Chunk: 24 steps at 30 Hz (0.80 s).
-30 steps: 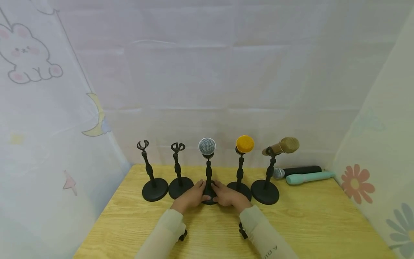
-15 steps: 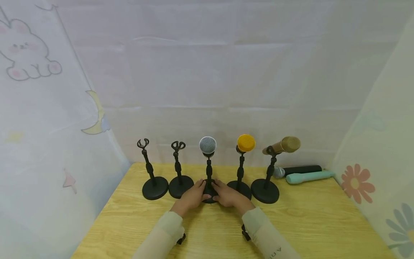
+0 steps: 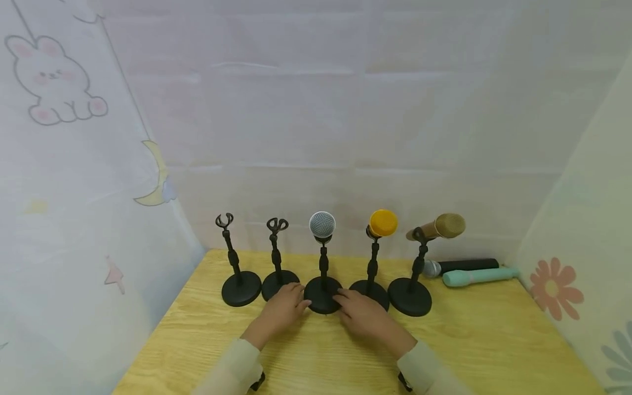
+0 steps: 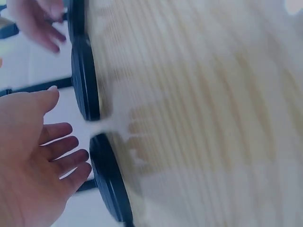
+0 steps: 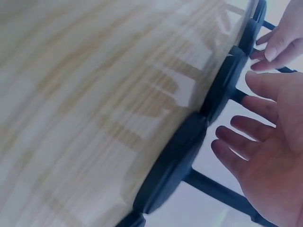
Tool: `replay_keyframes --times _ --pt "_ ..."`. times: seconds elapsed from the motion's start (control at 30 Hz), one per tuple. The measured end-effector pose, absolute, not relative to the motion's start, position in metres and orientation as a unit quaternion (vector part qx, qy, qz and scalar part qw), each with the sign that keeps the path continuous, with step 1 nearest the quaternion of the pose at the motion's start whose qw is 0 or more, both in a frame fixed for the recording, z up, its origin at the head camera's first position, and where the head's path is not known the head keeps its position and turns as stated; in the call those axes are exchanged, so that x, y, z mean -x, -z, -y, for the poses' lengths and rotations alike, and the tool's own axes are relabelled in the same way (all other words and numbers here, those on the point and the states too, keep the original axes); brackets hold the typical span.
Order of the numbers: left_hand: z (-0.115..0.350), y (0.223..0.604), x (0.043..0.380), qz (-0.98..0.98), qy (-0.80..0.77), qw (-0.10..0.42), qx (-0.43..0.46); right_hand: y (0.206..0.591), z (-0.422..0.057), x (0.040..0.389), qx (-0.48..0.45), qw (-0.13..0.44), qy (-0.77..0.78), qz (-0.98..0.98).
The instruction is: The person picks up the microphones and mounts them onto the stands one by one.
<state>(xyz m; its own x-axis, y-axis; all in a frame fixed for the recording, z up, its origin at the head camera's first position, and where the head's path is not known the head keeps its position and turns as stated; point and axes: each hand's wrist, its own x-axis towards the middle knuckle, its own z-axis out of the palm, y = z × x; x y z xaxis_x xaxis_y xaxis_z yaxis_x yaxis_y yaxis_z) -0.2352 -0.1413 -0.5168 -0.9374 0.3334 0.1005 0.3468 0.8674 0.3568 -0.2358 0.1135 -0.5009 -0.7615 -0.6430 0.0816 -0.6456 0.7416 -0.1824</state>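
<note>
At the middle of the row stands a black desktop microphone stand point(image 3: 323, 295) bearing a silver-headed microphone point(image 3: 322, 224). My left hand point(image 3: 279, 310) is just left of its round base, fingers loosely extended; in the left wrist view they hold nothing. On the other side, my right hand point(image 3: 369, 318) has its fingertips close by the base's right edge; whether they touch it is unclear. The right wrist view shows those fingers point(image 5: 232, 142) spread and relaxed. Right of the middle, one stand carries a yellow-headed microphone point(image 3: 383, 223), another a gold microphone point(image 3: 446, 225).
Two stands with bare clips, the far-left stand point(image 3: 241, 288) and the one beside it point(image 3: 280, 281), fill the row's left. A black microphone point(image 3: 469, 265) and a mint-green microphone point(image 3: 481, 276) lie at the back right of the wooden table point(image 3: 316, 359). Cloth walls surround it.
Both hands have let go of the middle stand's base and drawn apart, left hand leftward, right hand rightward. The stands keep their places; the head view has shifted slightly.
</note>
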Motion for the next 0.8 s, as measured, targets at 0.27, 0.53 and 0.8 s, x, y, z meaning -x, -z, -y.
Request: replay_keyframes --times 0.27,0.53,0.8 --pt "0.176 0.503 0.232 0.971 0.209 0.040 0.108 0.488 -0.144 0.224 -0.355 0.030 -0.126 0.926" --pt "0.193 0.502 0.243 0.978 0.197 0.015 0.070 0.483 -0.176 0.218 -0.326 0.073 -0.121 0.935" --pt "0.212 0.508 0.261 0.967 0.234 -0.042 0.091 0.482 -0.213 0.217 -0.295 0.112 -0.126 0.941"
